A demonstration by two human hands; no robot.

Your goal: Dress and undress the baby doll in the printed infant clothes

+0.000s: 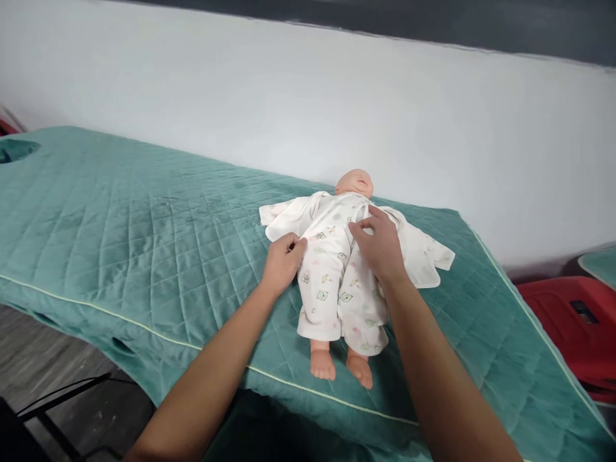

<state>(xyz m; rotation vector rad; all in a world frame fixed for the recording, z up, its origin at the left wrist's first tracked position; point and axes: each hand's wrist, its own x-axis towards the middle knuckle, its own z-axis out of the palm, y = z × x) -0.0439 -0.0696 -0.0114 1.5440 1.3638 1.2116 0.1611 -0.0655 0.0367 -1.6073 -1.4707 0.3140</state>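
Doll (355,183) lying centre frame — both hands on it.
Head up-frame, feet down; left hand (283,262) pinches romper (332,285) at its flank, right hand (380,247) seemingly pinches chest cloth.

Baby doll (355,183), supine just right of frame centre, head toward the wall, bare feet toward you. Its white printed suit (332,282) has flaps spread sideways; your left hand (283,263) and right hand (380,247) touch it.

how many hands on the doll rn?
2: left hand grips the garment at the doll's side; right hand lies on its chest. None else visible.
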